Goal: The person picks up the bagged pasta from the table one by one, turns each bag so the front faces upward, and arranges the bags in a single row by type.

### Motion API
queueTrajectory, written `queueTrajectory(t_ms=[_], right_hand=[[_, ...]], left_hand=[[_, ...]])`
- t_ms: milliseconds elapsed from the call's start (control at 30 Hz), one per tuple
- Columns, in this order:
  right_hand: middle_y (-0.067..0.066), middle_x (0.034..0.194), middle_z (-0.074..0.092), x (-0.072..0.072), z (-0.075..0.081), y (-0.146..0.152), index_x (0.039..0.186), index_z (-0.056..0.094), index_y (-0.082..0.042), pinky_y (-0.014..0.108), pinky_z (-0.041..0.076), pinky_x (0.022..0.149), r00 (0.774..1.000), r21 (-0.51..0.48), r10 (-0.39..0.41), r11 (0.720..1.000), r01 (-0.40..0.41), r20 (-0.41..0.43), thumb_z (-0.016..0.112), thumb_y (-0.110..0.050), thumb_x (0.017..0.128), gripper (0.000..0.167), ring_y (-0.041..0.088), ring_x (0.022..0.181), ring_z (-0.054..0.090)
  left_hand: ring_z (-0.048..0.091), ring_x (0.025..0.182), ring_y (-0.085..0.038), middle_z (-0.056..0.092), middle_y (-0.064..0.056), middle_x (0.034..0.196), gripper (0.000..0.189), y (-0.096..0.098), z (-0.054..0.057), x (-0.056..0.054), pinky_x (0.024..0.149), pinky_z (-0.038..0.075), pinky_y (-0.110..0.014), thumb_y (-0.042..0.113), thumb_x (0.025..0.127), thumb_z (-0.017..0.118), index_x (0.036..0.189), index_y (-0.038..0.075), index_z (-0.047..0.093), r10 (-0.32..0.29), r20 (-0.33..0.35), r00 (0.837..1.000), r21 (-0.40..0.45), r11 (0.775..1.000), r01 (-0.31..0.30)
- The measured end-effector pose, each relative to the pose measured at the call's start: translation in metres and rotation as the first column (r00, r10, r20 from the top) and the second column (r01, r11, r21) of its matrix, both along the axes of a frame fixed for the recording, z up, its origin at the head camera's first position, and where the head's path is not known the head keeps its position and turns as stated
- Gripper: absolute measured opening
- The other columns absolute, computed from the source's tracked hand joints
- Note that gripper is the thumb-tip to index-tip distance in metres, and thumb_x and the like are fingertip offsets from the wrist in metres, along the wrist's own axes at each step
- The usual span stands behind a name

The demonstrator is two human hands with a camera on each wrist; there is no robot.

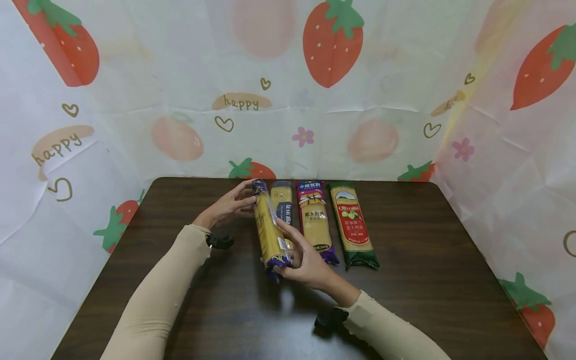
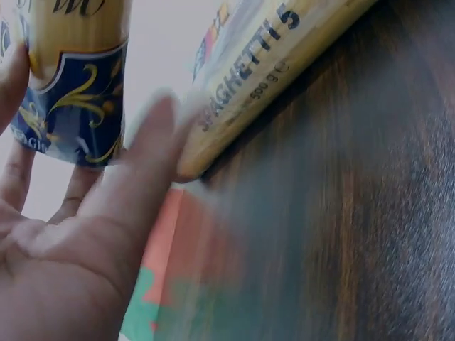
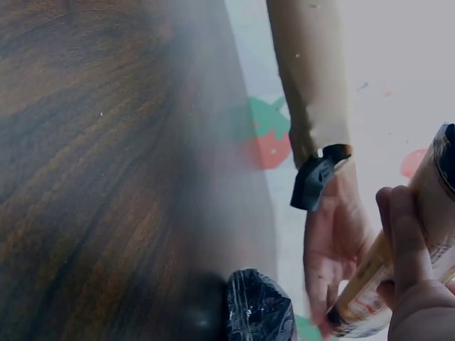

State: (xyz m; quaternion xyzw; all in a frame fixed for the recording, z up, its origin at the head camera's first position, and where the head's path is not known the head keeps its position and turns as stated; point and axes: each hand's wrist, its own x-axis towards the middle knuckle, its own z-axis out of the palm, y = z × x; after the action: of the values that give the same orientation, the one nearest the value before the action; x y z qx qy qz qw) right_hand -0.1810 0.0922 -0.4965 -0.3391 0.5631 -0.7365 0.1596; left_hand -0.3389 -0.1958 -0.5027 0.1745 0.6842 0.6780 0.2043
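A spaghetti packet [image 1: 266, 225] with yellow pasta and dark blue ends is tilted above the table. My right hand [image 1: 310, 262] grips its near end, thumb and fingers on opposite sides. At its far end, my left hand [image 1: 229, 204] holds it between fingers; in the left wrist view one digit of that left hand [image 2: 64, 277] is blurred and stands apart from the blue packet end [image 2: 78, 106]. Just behind lies a clear-wrapped spaghetti packet [image 1: 282, 200] with a blue label, partly covered by the held one. The right wrist view shows my right hand [image 3: 416, 284] around the packet.
To the right lie a purple-and-pink pasta packet [image 1: 315, 220] and a green-ended pasta packet [image 1: 353, 225] with a red label. All rest on the dark wooden table [image 1: 418, 260]. A strawberry-print sheet [image 1: 288, 125] stands behind and at both sides.
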Motion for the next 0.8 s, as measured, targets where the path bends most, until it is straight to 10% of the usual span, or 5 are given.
queueTrajectory(t_ms=[267, 567, 800], right_hand=[[0.027, 0.167, 0.034, -0.005, 0.000, 0.004, 0.172, 0.024, -0.009, 0.036, 0.055, 0.108, 0.996, 0.098, -0.054, 0.993, 0.061, -0.066, 0.082, -0.002, 0.092, 0.099, 0.033, 0.136, 0.060], [0.025, 0.161, 0.041, -0.004, 0.004, 0.008, 0.170, 0.030, -0.005, 0.033, 0.057, 0.106, 0.993, 0.193, -0.084, 0.976, 0.098, -0.082, 0.082, 0.005, 0.091, 0.095, 0.022, 0.120, 0.066], [0.030, 0.161, 0.036, 0.004, 0.010, 0.004, 0.170, 0.023, -0.002, 0.037, 0.060, 0.099, 0.994, 0.208, -0.102, 0.974, 0.093, 0.033, 0.075, 0.015, 0.092, 0.095, 0.046, 0.136, 0.059]], left_hand=[[0.063, 0.124, -0.017, 0.031, -0.022, 0.168, 0.066, 0.003, -0.004, 0.000, 0.098, 0.059, -0.035, 0.012, 0.115, 0.052, 0.173, 0.012, 0.020, 0.050, 0.043, 0.998, 0.076, 0.996, -0.054], [0.059, 0.127, -0.022, 0.036, -0.021, 0.165, 0.065, 0.003, -0.004, 0.001, 0.100, 0.057, -0.039, 0.010, 0.113, 0.057, 0.170, 0.012, 0.027, 0.123, 0.033, 0.992, 0.067, 0.990, -0.125], [0.055, 0.133, -0.030, 0.039, -0.025, 0.159, 0.071, -0.003, -0.004, 0.001, 0.119, 0.042, -0.053, 0.018, 0.110, 0.066, 0.170, 0.015, 0.028, 0.159, 0.082, 0.984, 0.008, 0.987, -0.160]])
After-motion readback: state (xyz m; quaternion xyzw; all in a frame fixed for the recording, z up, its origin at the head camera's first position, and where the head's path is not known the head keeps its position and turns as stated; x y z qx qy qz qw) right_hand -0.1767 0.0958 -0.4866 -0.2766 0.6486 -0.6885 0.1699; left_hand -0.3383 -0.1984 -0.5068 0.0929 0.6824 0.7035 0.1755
